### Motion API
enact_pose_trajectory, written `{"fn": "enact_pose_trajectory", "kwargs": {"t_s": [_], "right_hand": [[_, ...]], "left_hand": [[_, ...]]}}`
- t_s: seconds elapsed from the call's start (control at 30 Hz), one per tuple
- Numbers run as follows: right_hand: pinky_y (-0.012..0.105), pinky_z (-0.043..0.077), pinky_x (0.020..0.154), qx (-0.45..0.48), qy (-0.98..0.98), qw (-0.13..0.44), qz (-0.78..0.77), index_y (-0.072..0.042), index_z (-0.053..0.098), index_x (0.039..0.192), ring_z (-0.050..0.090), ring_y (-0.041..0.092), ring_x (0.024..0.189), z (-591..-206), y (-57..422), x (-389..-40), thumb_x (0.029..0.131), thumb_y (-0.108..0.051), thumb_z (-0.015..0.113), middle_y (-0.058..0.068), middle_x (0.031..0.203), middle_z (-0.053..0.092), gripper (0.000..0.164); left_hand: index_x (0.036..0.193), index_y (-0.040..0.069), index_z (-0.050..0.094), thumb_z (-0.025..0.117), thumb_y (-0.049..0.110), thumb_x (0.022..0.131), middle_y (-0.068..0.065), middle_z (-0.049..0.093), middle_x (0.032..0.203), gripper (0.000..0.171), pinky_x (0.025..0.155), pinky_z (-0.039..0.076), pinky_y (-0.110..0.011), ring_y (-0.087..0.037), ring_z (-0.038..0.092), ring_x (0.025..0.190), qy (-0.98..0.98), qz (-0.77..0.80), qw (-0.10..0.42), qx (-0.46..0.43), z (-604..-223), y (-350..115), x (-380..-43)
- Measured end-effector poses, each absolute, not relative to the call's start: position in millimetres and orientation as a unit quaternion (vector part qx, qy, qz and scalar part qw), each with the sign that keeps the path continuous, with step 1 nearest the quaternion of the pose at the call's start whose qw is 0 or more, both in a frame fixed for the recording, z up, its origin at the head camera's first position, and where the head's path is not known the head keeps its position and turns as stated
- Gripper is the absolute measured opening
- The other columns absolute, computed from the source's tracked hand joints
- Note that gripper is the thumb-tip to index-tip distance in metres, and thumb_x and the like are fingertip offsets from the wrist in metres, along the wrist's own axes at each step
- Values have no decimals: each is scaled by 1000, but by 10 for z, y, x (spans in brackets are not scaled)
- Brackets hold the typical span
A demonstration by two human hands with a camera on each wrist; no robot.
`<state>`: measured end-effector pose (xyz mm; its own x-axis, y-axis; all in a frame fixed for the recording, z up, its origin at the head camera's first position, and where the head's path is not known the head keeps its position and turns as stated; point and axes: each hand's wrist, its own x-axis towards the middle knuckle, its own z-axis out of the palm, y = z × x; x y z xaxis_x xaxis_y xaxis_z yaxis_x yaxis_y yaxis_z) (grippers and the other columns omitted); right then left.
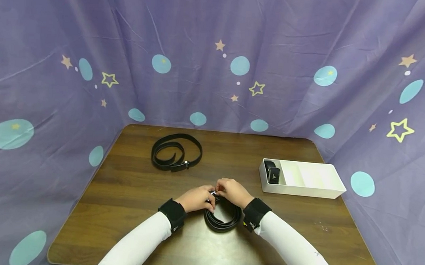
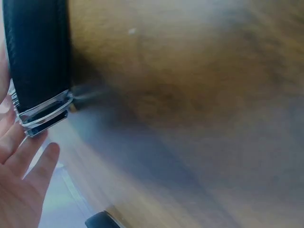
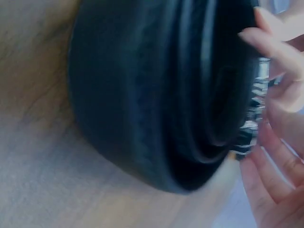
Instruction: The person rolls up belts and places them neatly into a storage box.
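Note:
A black belt (image 1: 219,229) lies in a round coil near the table's middle, its silver buckle (image 1: 213,193) at the coil's far side. My left hand (image 1: 196,198) holds the coil at its left, thumb toward the inside. Opposite it, my right hand (image 1: 234,192) pinches the belt beside the buckle, fingertips almost meeting the left ones. In the left wrist view, fingers touch the underside of the shiny buckle (image 2: 45,113). Several nested layers of the belt (image 3: 142,95) fill the right wrist view, with fingers of both hands around the buckle end.
A second black belt (image 1: 178,136), loosely coiled with a silver buckle, lies at the back left. To the right stands a white divided box (image 1: 300,190); its leftmost compartment holds a rolled black belt (image 1: 274,175). The wooden table (image 1: 123,215) meets a purple curtain (image 1: 203,25) behind.

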<state>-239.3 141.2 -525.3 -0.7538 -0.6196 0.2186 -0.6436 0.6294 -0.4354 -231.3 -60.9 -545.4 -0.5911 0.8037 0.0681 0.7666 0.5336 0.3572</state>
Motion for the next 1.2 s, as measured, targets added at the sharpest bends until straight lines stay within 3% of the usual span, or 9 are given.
{"fn": "enact_pose_trajectory", "kwargs": {"t_s": [0.3, 0.47, 0.63, 0.77, 0.9, 1.2], "right_hand": [[22, 44, 63, 309, -909, -37, 276, -13, 61, 81, 52, 5, 68, -5250, 1378, -2492, 79, -10, 77, -6, 74, 59, 17], [23, 45, 64, 290, -919, -66, 260, -10, 66, 91, 54, 8, 69, -5198, 1351, -2508, 78, -11, 75, -2, 76, 61, 17], [24, 42, 64, 290, -930, -63, 217, -15, 66, 82, 50, 9, 71, -5192, 1311, -2523, 75, -13, 76, -3, 78, 56, 13], [25, 41, 61, 284, -939, -59, 187, -19, 59, 74, 47, 9, 68, -5168, 1250, -2519, 76, -19, 76, -7, 74, 51, 17], [27, 43, 59, 268, -946, -60, 172, -19, 60, 77, 51, 9, 68, -5162, 1205, -2519, 79, -19, 73, -8, 73, 56, 13], [32, 47, 61, 208, -960, -44, 181, -18, 62, 81, 57, 10, 69, -5254, 1527, -2720, 82, -16, 74, -6, 78, 65, 13]], "left_hand": [[83, 33, 75, 73, 48, 75, 0, 58, 124, 17, 99, 43, -37, -18, 50, 119, 872, 109, -78, 471, -5447, -675, -2246], [86, 35, 76, 74, 45, 78, 10, 61, 110, 13, 87, 43, -30, -10, 51, 104, 837, 52, -124, 531, -5402, -664, -2235], [86, 38, 75, 75, 36, 80, 21, 63, 93, 6, 79, 40, -23, -4, 54, 97, 801, -11, -116, 587, -5327, -586, -2222], [83, 40, 75, 75, 42, 77, 24, 65, 88, 7, 83, 40, -24, -4, 55, 98, 803, -42, -89, 588, -5288, -511, -2218], [80, 40, 74, 74, 47, 74, 24, 65, 84, 10, 84, 41, -24, -5, 55, 91, 805, -43, -77, 586, -5316, -459, -2195], [77, 36, 71, 72, 48, 77, 22, 61, 78, 12, 70, 35, -23, -4, 51, 79, 835, -11, -100, 541, -5434, -558, -2121]]}}
